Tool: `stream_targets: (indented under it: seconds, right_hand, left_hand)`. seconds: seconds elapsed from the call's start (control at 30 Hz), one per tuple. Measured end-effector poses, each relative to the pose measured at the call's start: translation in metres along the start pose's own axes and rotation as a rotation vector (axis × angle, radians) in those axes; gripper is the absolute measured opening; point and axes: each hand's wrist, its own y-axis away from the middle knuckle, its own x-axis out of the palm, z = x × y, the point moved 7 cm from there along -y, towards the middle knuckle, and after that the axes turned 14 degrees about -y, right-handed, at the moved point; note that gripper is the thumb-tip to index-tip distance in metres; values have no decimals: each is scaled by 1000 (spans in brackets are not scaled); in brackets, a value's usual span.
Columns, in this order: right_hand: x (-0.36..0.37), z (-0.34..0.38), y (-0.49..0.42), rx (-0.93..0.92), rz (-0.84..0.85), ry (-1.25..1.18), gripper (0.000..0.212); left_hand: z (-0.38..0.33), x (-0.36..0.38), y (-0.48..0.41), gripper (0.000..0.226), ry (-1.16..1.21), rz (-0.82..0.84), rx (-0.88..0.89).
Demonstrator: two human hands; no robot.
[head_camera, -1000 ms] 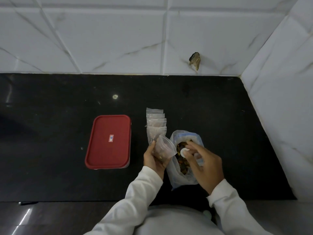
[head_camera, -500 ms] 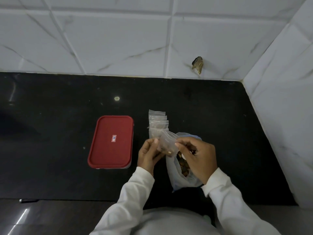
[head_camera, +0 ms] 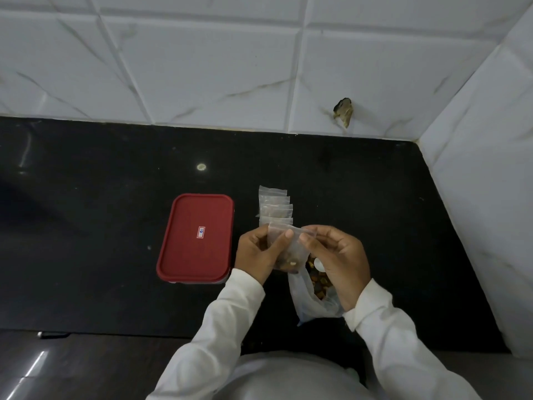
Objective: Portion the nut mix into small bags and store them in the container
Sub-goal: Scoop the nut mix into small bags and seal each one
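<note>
you're standing in a home kitchen corner — polished black stone counter (head_camera: 86, 255), white marble-look wall tiles (head_camera: 202, 67) on two sides, a red-lidded food container (head_camera: 196, 238) set out.

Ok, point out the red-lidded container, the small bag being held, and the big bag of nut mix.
red-lidded container (head_camera: 196, 239): head view, centre of the lid.
small bag (head_camera: 292, 251): head view, its clear front panel.
big bag of nut mix (head_camera: 308, 306): head view, lower plastic wall.
</note>
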Motion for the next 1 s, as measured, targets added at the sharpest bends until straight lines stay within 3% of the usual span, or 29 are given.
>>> stream_targets:
  seconds: [0.17, 0.57, 0.7, 0.87, 1.0]
  right_hand:
    - [-3, -17, -4, 70, -77, 15, 16]
    - [7, -21, -2, -1, -81, 222, 19]
    - [8, -25, 0, 46, -93, 187, 11]
    - [5, -30, -1, 92, -111, 112, 31]
    - [3, -24, 1, 82, -153, 36, 18]
  left_hand:
    - [7, 1, -1, 7, -8, -39, -53]
    - [10, 2, 2, 3, -74, -61, -143]
    - [8, 4, 4, 6, -76, -49, -139]
    - [12, 2, 1, 6, 27, -61, -170]
    - [14, 0, 1, 5, 43, -91, -189]
